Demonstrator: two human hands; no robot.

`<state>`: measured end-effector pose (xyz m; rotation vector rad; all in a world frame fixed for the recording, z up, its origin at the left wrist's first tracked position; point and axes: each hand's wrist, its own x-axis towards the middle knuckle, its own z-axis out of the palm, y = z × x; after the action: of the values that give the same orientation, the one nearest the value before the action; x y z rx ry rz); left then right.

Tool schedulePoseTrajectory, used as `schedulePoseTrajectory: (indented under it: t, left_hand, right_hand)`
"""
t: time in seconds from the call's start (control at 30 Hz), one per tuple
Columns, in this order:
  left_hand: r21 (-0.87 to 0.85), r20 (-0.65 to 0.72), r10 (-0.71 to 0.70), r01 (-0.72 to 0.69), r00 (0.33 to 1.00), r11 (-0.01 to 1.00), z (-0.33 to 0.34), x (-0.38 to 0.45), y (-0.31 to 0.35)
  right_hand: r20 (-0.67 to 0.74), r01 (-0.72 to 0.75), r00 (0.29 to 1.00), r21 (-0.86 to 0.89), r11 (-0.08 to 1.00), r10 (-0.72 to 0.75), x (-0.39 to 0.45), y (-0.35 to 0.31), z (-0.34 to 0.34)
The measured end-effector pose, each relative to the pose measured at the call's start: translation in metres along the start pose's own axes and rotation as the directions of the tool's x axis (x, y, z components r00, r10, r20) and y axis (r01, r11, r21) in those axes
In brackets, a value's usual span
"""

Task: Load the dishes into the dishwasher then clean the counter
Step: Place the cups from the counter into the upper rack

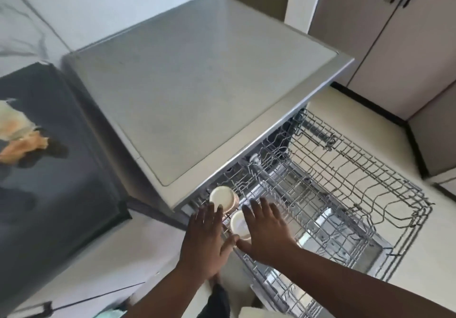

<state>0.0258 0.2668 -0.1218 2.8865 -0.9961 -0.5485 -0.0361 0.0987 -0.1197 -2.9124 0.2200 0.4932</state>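
Cream ceramic by the look of them, two cups sit upside down in the near-left corner of the pulled-out upper rack [345, 194], the nearer cup [239, 224] between both hands and the farther cup [221, 197] just beyond the fingertips. The left hand [206, 241] and right hand [265, 233] are both spread flat with straight fingers, holding nothing, hovering over or lightly touching the nearer cup; such cups are likely light, stiff, smooth and breakable, best taken round the wall. Beyond, the wire rack looks otherwise bare, and the grey dishwasher [197, 83] top stands past it beside the dark desk [49, 169].
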Motion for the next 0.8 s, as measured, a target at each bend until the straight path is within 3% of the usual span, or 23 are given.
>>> schedulePoseTrajectory:
  t: [0.17,0.4,0.6,0.8]
  left_hand:
    - [-0.06,-0.071,-0.017,0.013,0.997,0.998,-0.003,-0.048,-0.016]
    - [-0.108,-0.334,-0.067,0.032,0.94,0.994,-0.045,-0.111,-0.045]
    - [-0.145,-0.536,-0.141,0.074,0.833,0.987,-0.069,-0.183,-0.124]
    - [-0.243,-0.539,-0.344,0.25,0.769,0.937,-0.1,-0.26,-0.217]
  right_hand:
    - [0.048,0.121,0.992,-0.004,0.993,-0.121,-0.015,-0.034,-0.013]
    - [-0.183,0.339,0.918,-0.103,0.935,-0.352,-0.033,-0.115,-0.054]
    - [-0.307,0.407,0.858,-0.084,0.909,-0.412,-0.05,-0.231,-0.074]
    - [-0.346,0.484,0.788,-0.163,0.86,-0.509,-0.051,-0.355,-0.098]
